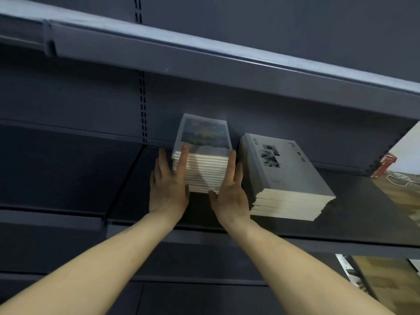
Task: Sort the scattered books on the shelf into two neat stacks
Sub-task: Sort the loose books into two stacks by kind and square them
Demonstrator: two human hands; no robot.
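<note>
Two bare forearms reach up and forward from the lower edge of the view toward a dark grey metal shelf. The left hand lies flat against the left side of the left book stack, fingers straight and slightly spread; its index finger extends up the front left corner, with the tip resting on the top cover. The right hand lies flat against the right side of the same stack, fingers straight and together, thumb set at the lower front edge. Neither hand curls round a book: both are released and press the stack between the palms.

The left book stack sits on the shelf board, set back from the front lip, and its top cover bears a blue and yellow picture within a white border. The page edges face the viewer and appear even. Just beside it on the right, with the right hand's fingers in the narrow gap between them, stands the right book stack, lower and broader, topped by a grey cover with black-and-white prints; its front edges are slightly stepped.

Bare shelf board extends to the left of the hands as far as a slotted upright, and to the right of the grey stack. An upper shelf overhangs both stacks, with open height above them.
</note>
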